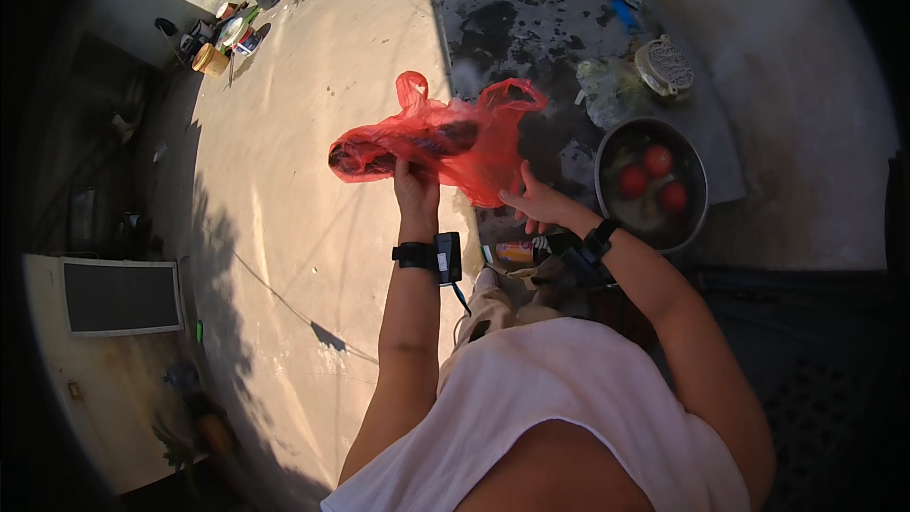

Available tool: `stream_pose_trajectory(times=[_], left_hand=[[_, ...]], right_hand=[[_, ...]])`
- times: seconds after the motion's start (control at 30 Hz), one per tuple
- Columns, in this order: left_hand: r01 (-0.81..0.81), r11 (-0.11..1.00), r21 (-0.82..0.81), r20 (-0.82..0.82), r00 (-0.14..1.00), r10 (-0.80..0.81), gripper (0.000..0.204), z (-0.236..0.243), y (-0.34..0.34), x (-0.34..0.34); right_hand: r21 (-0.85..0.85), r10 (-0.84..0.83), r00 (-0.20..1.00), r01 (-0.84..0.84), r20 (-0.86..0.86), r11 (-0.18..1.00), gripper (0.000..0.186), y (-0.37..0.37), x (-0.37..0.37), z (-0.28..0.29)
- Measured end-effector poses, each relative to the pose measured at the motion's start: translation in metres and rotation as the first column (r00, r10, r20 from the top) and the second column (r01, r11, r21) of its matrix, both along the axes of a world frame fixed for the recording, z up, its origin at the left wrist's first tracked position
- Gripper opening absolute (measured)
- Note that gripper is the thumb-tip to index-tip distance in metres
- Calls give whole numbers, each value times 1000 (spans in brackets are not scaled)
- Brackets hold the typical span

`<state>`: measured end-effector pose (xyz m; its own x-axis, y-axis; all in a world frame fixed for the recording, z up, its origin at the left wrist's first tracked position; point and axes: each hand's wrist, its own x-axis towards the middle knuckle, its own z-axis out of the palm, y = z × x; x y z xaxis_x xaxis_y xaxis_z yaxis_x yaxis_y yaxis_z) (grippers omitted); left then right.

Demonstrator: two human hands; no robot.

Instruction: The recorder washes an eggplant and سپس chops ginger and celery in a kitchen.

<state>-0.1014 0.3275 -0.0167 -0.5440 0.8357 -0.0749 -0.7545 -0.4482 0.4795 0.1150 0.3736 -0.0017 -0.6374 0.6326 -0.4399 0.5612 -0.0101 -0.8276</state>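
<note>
A thin red plastic bag [498, 137] hangs in front of me with its loop handles loose. Long dark things [365, 156] show through the plastic; their kind cannot be made out. My left hand [417, 192] grips the bag from below, its fingers partly hidden under it. Beside the bag's lower right corner is my right hand [545, 204], fingers apart and holding nothing. On the grey slab to the right, a round metal bowl [706, 192] holds water and red tomatoes [657, 161].
Behind the bowl, a clear bag of something green [607, 90] lies against a pale patterned object [665, 66]. Farther back on the wet grey slab [564, 14] is a blue-handled thing [624, 14]. Buckets [210, 60] stand at the far left. An orange can-like item [517, 251] is near my feet.
</note>
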Motion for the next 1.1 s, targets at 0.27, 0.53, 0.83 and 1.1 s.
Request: stream_pose_trajectory(times=[0.27, 0.53, 0.83, 1.1], left_hand=[[21, 1000, 2, -16, 1000, -21, 33, -5, -33, -37], [100, 994, 43, -106, 990, -95, 39, -6, -32, -44], [404, 911, -79, -194, 890, -412, 40, 3, -40, -21], [405, 698, -591, -292, 699, -653, 30, -6, 2, -49]], right_hand=[[403, -304, 769, 576, -562, 712, 28, 46, -6, -23], [-29, -43, 915, 34, -402, 999, 30, 19, -70, 47], [211, 234, 965, -207, -114, 955, 59, 9, -73, 34], [-216, -148, 982, 119, -120, 969, 69, 9, 17, 49]])
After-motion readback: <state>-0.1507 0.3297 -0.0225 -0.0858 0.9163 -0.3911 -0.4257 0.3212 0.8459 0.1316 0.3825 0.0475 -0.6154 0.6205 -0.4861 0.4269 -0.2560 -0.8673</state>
